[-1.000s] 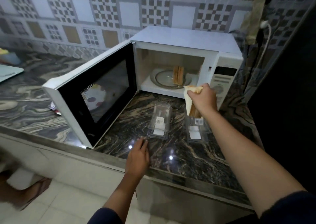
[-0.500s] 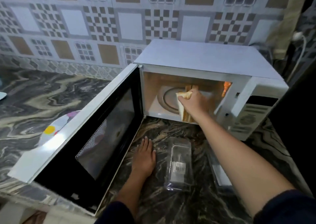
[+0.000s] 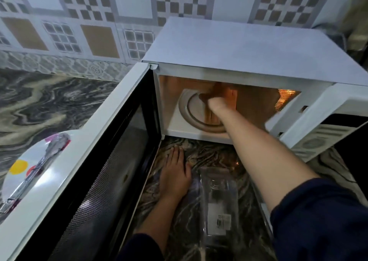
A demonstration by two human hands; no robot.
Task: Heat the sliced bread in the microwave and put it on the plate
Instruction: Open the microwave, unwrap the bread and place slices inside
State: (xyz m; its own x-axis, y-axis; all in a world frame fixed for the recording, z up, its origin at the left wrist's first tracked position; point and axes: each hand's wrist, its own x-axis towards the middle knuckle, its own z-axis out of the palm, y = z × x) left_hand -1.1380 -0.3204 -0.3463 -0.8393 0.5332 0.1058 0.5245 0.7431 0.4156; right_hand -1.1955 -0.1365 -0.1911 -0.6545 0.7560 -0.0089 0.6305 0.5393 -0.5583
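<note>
The white microwave (image 3: 229,47) stands open with its inside lit, and its door (image 3: 111,161) is swung out to the left. My right hand (image 3: 217,106) reaches inside over the glass turntable (image 3: 188,111), shut on a bread slice (image 3: 211,118) whose lower edge shows under my fingers. More sliced bread (image 3: 232,99) stands upright on the turntable just behind my hand. My left hand (image 3: 175,177) lies flat and open on the counter in front of the microwave. A white plate with coloured dots (image 3: 22,173) sits on the counter to the left, partly hidden by the door.
Metal tongs (image 3: 39,167) lie across the plate. A clear plastic package (image 3: 219,207) lies on the marble counter (image 3: 49,101) below my right forearm. The microwave's control panel (image 3: 318,141) juts out at the right. A tiled wall runs behind.
My right hand has carried the bread slice from the microwave's opening deep onto the turntable. The view has moved closer and lower. My left hand stays on the counter.
</note>
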